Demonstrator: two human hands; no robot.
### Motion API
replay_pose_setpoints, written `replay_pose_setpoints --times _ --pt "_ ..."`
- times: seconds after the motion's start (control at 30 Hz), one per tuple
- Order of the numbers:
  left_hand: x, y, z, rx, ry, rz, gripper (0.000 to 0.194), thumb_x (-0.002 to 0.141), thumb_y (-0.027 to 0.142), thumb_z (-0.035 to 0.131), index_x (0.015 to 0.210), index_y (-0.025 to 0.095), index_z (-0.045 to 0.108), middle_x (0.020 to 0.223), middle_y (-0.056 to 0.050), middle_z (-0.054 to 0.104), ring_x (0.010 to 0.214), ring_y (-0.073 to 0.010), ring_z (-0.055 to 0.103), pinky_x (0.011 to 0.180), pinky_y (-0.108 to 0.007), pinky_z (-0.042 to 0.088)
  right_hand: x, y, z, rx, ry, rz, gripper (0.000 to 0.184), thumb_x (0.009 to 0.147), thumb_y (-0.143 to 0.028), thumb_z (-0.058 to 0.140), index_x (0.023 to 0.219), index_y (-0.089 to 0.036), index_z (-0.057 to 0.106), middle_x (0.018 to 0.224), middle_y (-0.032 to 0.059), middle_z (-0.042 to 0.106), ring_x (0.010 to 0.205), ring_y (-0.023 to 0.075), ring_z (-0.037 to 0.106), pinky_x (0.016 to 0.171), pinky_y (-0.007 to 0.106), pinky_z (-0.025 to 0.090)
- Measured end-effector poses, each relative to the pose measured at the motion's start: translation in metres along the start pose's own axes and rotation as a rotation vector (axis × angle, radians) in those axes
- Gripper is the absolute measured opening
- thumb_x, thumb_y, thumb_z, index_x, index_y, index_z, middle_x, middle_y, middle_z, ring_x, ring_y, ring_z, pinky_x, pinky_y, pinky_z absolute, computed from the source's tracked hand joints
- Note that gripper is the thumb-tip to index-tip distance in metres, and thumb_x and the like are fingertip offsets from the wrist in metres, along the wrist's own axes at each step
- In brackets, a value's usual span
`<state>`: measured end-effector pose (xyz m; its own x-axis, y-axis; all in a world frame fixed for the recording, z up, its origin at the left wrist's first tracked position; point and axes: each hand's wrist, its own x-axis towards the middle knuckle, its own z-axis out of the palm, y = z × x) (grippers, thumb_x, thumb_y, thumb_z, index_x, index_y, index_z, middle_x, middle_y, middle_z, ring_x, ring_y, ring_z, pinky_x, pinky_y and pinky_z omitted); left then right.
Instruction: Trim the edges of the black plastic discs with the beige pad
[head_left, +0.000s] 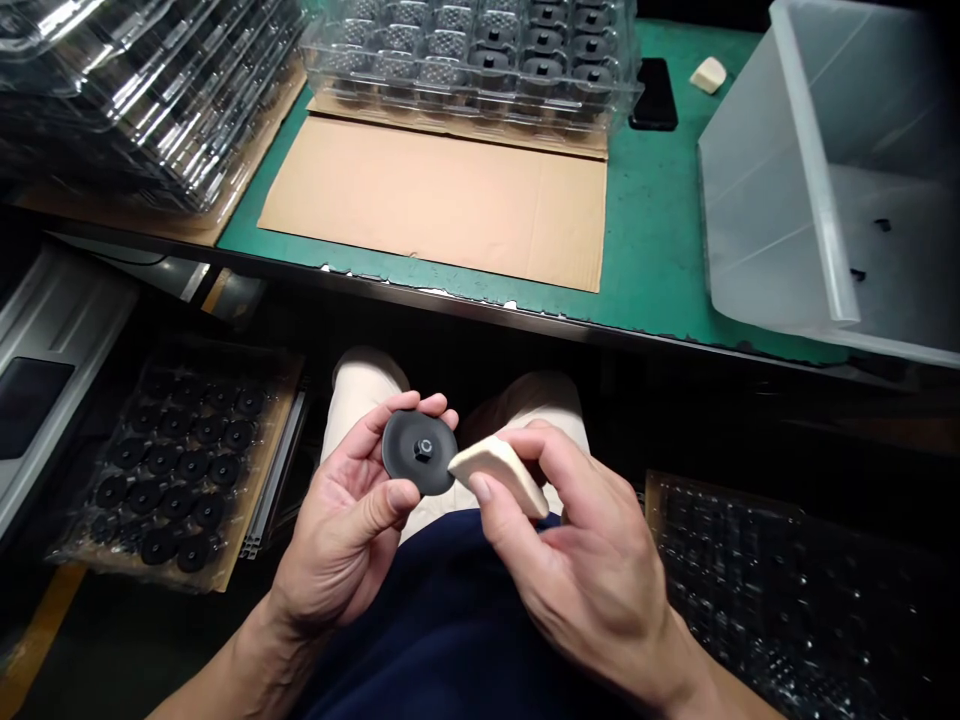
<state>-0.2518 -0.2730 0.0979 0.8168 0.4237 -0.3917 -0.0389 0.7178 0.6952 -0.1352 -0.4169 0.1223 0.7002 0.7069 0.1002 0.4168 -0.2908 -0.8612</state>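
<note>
My left hand [349,505] grips a black round disc [405,455] with a short hub standing up at its centre, fingers behind it and thumb at its lower edge. Between the thumb and fingers of my right hand [581,530] is a cream-coloured block [501,470], perhaps foam or an eraser; I cannot tell the material. One pointed corner of the block meets the disc's right edge, or comes very close to it. Both hands are above my lap, in front of the table edge.
A clear plastic tray [465,95] with black parts stands on cardboard [442,200] on the green table [652,260]. Stacked clear trays [150,110] are at left, a translucent bin [765,200] at right. A phone [654,95] and another cream block [708,75] lie between. Low left, a tray [176,460] holds several discs.
</note>
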Motion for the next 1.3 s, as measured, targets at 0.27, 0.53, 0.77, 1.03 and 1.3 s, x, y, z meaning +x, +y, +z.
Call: replay_pose_setpoints --times 0.27,0.53,0.77,1.03,1.3 --pt "0.0 0.001 0.004 -0.002 -0.037 0.039 0.052 0.087 0.017 0.081 0.137 0.024 0.067 0.151 -0.01 0.057 0.142 -0.0297 0.052 0.114 -0.03 0.05 -0.003 -0.007 -0.002 0.033 -0.011 0.0 0.002 0.101 -0.018 0.062 0.103 -0.019 0.062 0.087 0.0008 0.059 0.072 0.0133 0.055 0.067 0.028 0.046" --pt "0.001 0.002 0.001 -0.028 -0.083 0.026 0.049 0.092 0.021 0.078 0.139 0.024 0.065 0.151 -0.01 0.057 0.143 -0.0286 0.052 0.118 -0.029 0.046 0.013 0.019 -0.001 -0.076 0.137 0.023 0.005 0.1 -0.021 0.065 0.099 -0.017 0.067 0.087 0.0011 0.06 0.073 0.0131 0.054 0.069 0.028 0.043" --pt "0.001 0.005 0.002 0.054 -0.062 0.059 0.055 0.09 0.016 0.079 0.142 0.026 0.064 0.15 -0.009 0.059 0.143 -0.0273 0.052 0.116 -0.028 0.047 0.005 0.002 -0.009 0.142 -0.119 0.015 0.008 0.102 -0.023 0.061 0.099 -0.019 0.067 0.081 -0.0017 0.055 0.068 0.0124 0.05 0.065 0.029 0.04" --pt "-0.001 0.003 -0.001 -0.003 -0.06 -0.067 0.049 0.096 0.03 0.075 0.143 0.027 0.065 0.133 -0.009 0.071 0.127 -0.0214 0.065 0.111 -0.024 0.051 0.012 0.009 -0.017 0.086 -0.185 -0.08 0.009 0.101 -0.016 0.06 0.096 -0.018 0.067 0.08 -0.0008 0.052 0.068 0.013 0.048 0.064 0.029 0.04" --pt "0.001 0.001 0.002 0.014 0.032 -0.095 0.035 0.101 0.03 0.066 0.134 0.022 0.072 0.124 -0.009 0.075 0.111 -0.0166 0.072 0.1 -0.019 0.057 0.008 0.02 -0.012 -0.01 -0.111 -0.134 0.008 0.099 -0.015 0.061 0.097 -0.017 0.069 0.081 0.001 0.054 0.071 0.0153 0.049 0.067 0.033 0.039"
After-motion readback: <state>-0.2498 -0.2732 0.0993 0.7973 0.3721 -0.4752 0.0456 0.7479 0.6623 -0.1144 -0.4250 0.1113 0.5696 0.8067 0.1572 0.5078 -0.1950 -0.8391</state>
